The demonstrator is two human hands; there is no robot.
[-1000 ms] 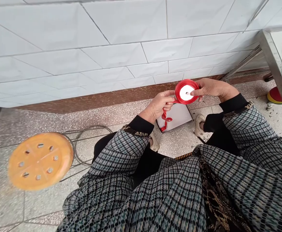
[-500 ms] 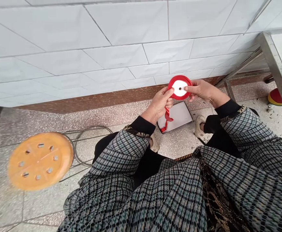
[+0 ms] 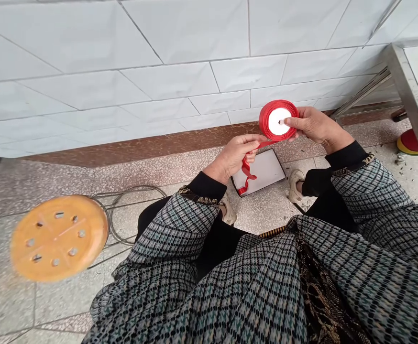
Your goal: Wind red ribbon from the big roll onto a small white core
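My right hand (image 3: 311, 125) grips a red ribbon spool (image 3: 278, 120) with a white centre, fingers pinched on its face, held in front of the tiled wall. My left hand (image 3: 236, 155) is closed on the loose red ribbon (image 3: 247, 172) that runs from the spool; its curled tail hangs below my fingers. Beneath both hands a flat white box (image 3: 262, 171) lies on the floor between my shoes.
An orange round stool (image 3: 58, 236) with a wire frame stands on the floor at the left. A steel table edge (image 3: 412, 102) runs down the right side. A red and yellow round object (image 3: 408, 142) lies under it. The white tiled wall is close ahead.
My right hand lifted the spool up and to the right, away from my left hand, and a short stretch of ribbon now spans the gap between them.
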